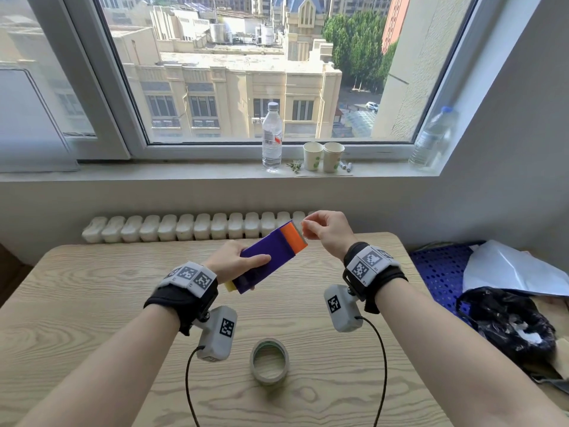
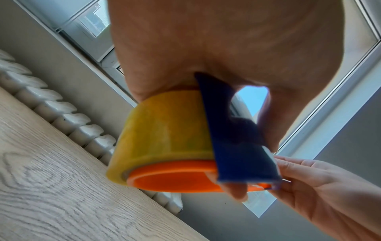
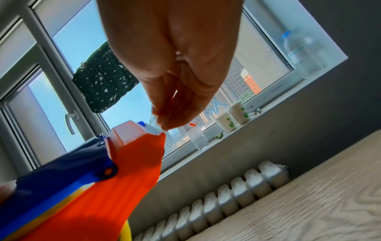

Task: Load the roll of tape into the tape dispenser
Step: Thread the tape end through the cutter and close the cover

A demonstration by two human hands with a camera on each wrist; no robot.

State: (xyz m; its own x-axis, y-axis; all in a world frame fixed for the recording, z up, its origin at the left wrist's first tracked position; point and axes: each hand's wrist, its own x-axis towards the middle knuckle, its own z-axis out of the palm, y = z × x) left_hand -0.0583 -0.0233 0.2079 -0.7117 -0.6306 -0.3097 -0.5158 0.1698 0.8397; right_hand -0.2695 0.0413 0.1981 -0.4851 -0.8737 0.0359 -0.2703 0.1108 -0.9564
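Fingers (image 3: 164, 119) of the right hand (image 1: 326, 231) are pinched tight on the clear free end of tape, right at the toothed blade (image 3: 151, 129) on the dispenser's tip! Left hand (image 1: 229, 261) wraps the dispenser (image 1: 271, 257) around its rear, thumb lying flat across the top, and holds it up off the surface (image 1: 92, 303), nose tilted up and away toward the radiator (image 1: 184, 228). Look at that dispenser: dark blue body, bright orange front and an orange hub (image 2: 175, 177) inside. And the roll (image 2: 163, 135) is already seated on that hub, a yellowish translucent band sticking out from the blue side plate, seen clearly from the left wrist. Down on the surface, near the person and between the two forearms, lies a second roll (image 1: 270, 361), pale and greyish, flat on its side, touched by nobody. Up on the windowsill (image 1: 215, 169) now: a clear bottle (image 1: 272, 137) stands upright with water showing in its lower part, two paper cups (image 1: 323, 156) with green prints stand touching side by side just to its right, their contents out of sight, and another bottle (image 1: 432, 138) sits in the far right corner. Off to the right of the surface, a blue perforated crate (image 1: 437, 272) carries a white sheet and a crumpled black bag (image 1: 505, 322).
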